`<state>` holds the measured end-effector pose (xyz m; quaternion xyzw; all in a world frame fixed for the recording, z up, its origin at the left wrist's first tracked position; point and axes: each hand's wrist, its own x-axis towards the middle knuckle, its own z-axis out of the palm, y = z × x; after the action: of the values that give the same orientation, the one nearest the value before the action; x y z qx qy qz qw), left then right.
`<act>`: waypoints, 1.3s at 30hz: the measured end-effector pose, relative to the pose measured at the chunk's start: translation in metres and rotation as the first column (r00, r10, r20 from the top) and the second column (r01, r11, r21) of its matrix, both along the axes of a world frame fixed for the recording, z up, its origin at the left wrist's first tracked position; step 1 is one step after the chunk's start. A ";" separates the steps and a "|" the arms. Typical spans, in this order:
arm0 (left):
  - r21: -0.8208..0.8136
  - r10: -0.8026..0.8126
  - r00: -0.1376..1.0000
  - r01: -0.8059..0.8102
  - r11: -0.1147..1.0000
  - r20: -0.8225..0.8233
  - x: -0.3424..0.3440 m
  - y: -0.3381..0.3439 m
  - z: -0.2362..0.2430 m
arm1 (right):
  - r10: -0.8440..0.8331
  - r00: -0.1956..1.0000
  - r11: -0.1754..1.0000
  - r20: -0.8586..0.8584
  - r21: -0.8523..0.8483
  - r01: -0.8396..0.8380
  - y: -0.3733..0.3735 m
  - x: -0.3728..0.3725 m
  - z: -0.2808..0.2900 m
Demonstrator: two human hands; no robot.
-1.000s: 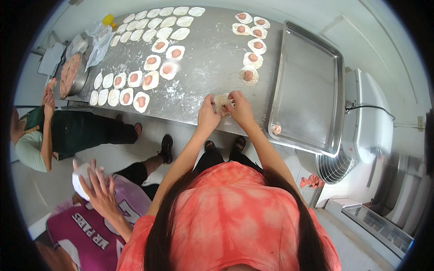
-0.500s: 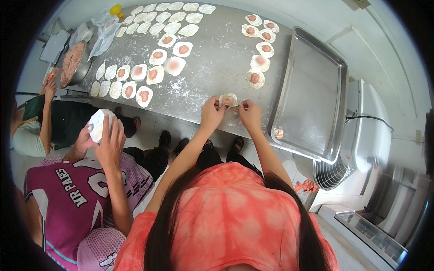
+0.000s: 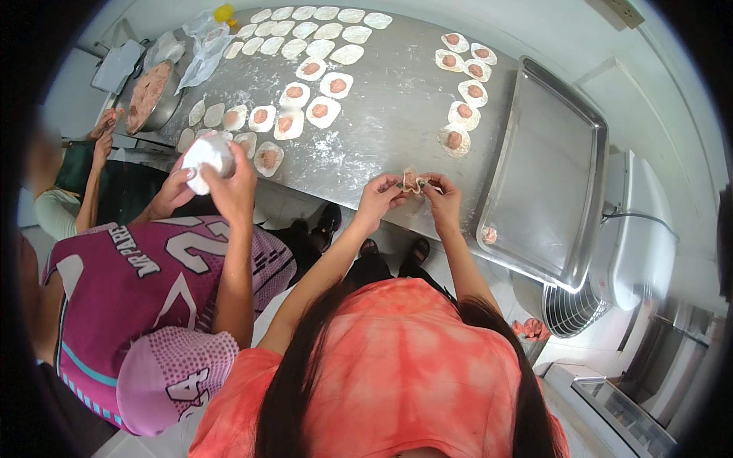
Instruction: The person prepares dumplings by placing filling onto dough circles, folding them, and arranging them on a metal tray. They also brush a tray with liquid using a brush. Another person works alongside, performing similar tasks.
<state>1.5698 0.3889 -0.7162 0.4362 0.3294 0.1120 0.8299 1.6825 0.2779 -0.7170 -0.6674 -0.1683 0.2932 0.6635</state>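
Note:
Between my two hands, at the near edge of the steel table (image 3: 382, 99), is a dumpling (image 3: 411, 182) whose pale wrapper is gathered up around pink meat filling. My left hand (image 3: 383, 195) pinches its left side with thumb and fingers. The fingertips of my right hand (image 3: 441, 197) pinch its right side. To the right lies a large metal tray (image 3: 546, 168), with one folded dumpling (image 3: 489, 234) in its near left corner. Beyond my hands, a column of wrappers topped with meat (image 3: 454, 141) rests on the table.
Bare wrappers (image 3: 328, 30) lie in rows at the far left, and filled ones nearer. A bowl of meat (image 3: 151, 95) stands at the left end by plastic bags (image 3: 202, 49). Beside me a co-worker holds a floury white stack (image 3: 206, 162); another person works farther left.
The wrapper has come up off the table, and its edges are now gathered around the filling. The co-worker has raised the white stack toward the table. The whole view has shifted slightly.

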 end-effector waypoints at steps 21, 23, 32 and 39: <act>0.661 -0.072 0.986 0.155 0.734 -0.151 0.000 -0.013 0.001 | 0.153 0.983 0.965 0.100 -0.228 -0.127 -0.030 0.004 -0.006; 0.806 -0.059 0.978 0.198 0.558 -0.200 0.000 -0.015 0.001 | 0.200 0.934 0.962 0.297 -0.239 -0.130 -0.032 0.000 -0.001; 0.794 -0.082 0.964 0.256 0.552 -0.254 0.003 -0.023 0.003 | 0.258 0.859 0.951 0.443 -0.272 -0.145 -0.032 0.003 0.000; 0.858 -0.109 0.959 0.284 0.427 -0.263 0.007 -0.025 0.009 | 0.288 0.753 0.947 0.591 -0.295 -0.130 -0.033 0.000 0.012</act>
<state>1.5764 0.3643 -0.7073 0.8478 0.2371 0.1328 0.4553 1.6820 0.2445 -0.7049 -0.7772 -0.4173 0.1447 0.4482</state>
